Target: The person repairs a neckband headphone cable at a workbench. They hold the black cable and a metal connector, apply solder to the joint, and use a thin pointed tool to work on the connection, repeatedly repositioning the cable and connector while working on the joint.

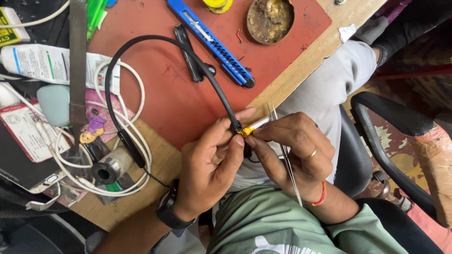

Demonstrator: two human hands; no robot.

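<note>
Item, centre frame: my left hand (207, 169) pinches black neckband cable (155, 44) steady; right hand (294, 150) grips tweezers (287, 160), fingers closed at its yellow end (246, 131).

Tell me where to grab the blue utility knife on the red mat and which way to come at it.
Grip the blue utility knife across its long handle near the middle, coming from above. It lies flat and diagonal on the red mat, and both long edges look clear there. Fingers should close across the narrow width; the dark lower end looks less suited to a firm hold.
</note>
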